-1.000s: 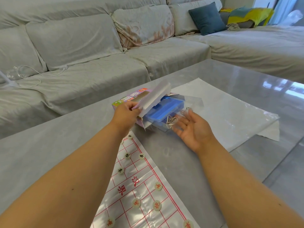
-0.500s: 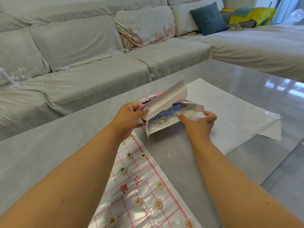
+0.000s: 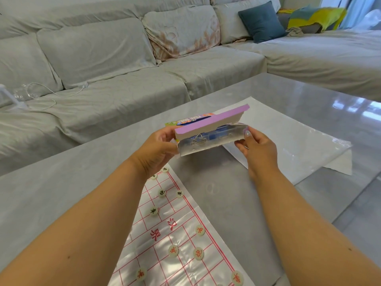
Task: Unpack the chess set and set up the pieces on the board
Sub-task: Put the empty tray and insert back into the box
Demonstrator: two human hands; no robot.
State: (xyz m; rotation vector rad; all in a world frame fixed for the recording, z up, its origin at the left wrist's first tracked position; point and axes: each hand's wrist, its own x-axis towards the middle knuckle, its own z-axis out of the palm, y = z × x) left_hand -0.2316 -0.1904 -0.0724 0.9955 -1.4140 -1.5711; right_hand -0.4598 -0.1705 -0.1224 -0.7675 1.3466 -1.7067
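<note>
head cam | forward-down | close over table [image 3: 268, 203]

My left hand [image 3: 158, 147] and right hand [image 3: 255, 147] hold the cardboard box [image 3: 208, 129] by its two ends, above the table [image 3: 237, 203], with a plastic case [image 3: 220, 130] inside it. Beyond the box, to the right, a plastic sheet [image 3: 288, 141] lies flat on the table. Nearer me, under my left forearm, the chess board sheet [image 3: 175, 234] lies on the table with round chess pieces [image 3: 154, 211] on it. The sofa [image 3: 123, 79] runs behind the table, a cushion [image 3: 261, 21] on it at the far right.
</note>
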